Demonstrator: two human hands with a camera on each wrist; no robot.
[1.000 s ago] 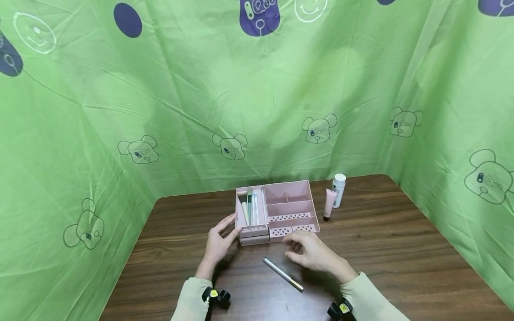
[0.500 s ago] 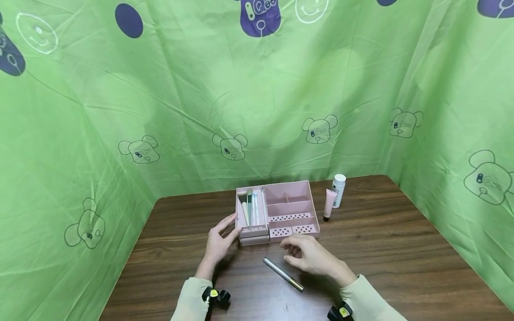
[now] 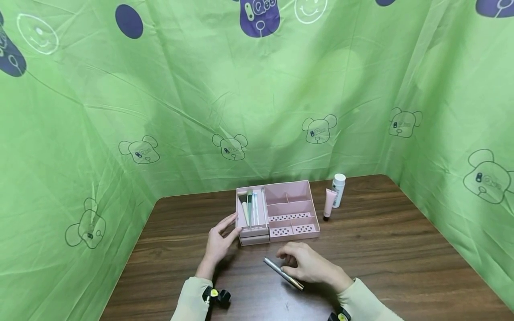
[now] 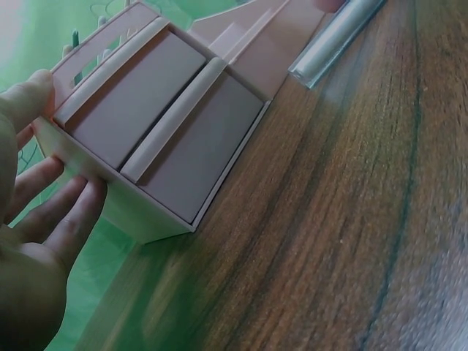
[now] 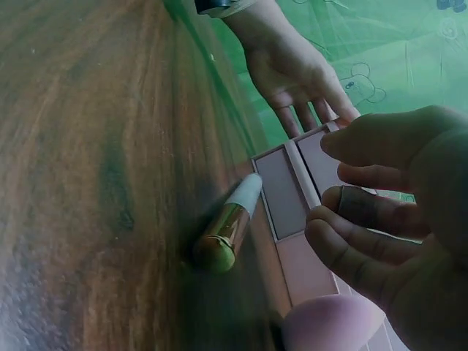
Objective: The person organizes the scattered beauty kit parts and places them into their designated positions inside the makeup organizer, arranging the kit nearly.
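A pink desktop organizer [image 3: 289, 205] with two stacked drawers stands at the back of the table. My left hand [image 3: 218, 243] rests against its left side, with the fingers fairly straight along the wall and the thumb at the front top corner, also seen in the left wrist view. A slim silver tube [image 3: 277, 267] with a gold end lies on the wood in front of the organizer. Beside and over it hovers my right hand [image 3: 307, 264], fingers loosely bent and holding nothing. In the right wrist view the tube [image 5: 235, 219] lies apart from the fingertips [image 5: 329, 197].
Makeup brushes and slim sticks [image 3: 250, 208] lie in the organizer's left top tray. To its right stand a pink squeeze tube [image 3: 329, 203] with a black cap and a white bottle [image 3: 339, 191]. A green curtain [image 3: 257, 107] hangs around the wooden table [image 3: 401, 249].
My right hand has come down and slightly left, from in front of the organizer toward the silver tube. The left hand and the organizer stay put.
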